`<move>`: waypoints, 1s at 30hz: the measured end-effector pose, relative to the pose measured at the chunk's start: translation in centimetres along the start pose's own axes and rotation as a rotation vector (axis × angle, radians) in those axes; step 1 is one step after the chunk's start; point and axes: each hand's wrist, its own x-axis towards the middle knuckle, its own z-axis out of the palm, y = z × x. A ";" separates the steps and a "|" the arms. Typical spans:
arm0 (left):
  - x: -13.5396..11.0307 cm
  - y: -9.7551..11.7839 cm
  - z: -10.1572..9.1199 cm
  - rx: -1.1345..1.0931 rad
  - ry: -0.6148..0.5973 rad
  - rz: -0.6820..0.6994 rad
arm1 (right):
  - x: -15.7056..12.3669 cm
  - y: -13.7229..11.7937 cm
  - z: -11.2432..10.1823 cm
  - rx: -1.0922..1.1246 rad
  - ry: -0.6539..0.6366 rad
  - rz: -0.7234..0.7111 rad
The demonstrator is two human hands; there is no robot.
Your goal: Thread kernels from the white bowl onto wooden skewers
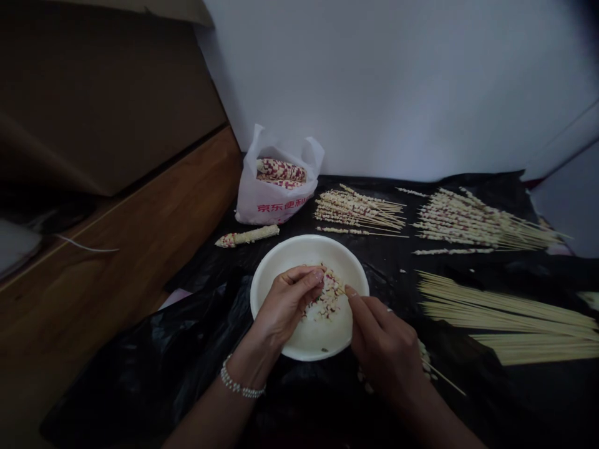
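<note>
Over the white bowl (264, 262), my left hand (292, 296) has thumb and forefinger pinched together; whatever sits between the fingertips is too small to make out. Loose corn kernels (330, 299), cream and dark red, lie in the bowl beneath the fingers. My right hand (381, 330) is closed at the bowl's right rim, gripping a thin bamboo skewer whose end (343, 290) points towards the left fingertips. From behind the right hand a thin stick (447, 377) sticks out beside some pale kernels (427, 358); whether it is the same skewer I cannot tell.
A white plastic bag (255, 202) holds speckled corn cobs (281, 169). A mostly stripped cob (253, 235) lies before it. Two piles of kernel-threaded skewers (355, 209) (463, 218) and bare bamboo skewers (505, 305) rest on black plastic sheeting (388, 268). A white wall stands behind.
</note>
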 end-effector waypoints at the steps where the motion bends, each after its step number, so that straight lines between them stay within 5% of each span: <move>1: 0.0 -0.1 0.0 -0.001 -0.009 -0.009 | 0.0 0.0 0.0 0.001 0.000 0.000; 12: 0.2 1.1 0.0 -0.360 -0.120 -0.171 | 0.2 0.5 -0.3 0.008 0.002 0.004; 30: -0.2 0.5 0.3 -0.105 -0.039 -0.036 | 0.4 0.5 -0.6 0.000 0.040 -0.012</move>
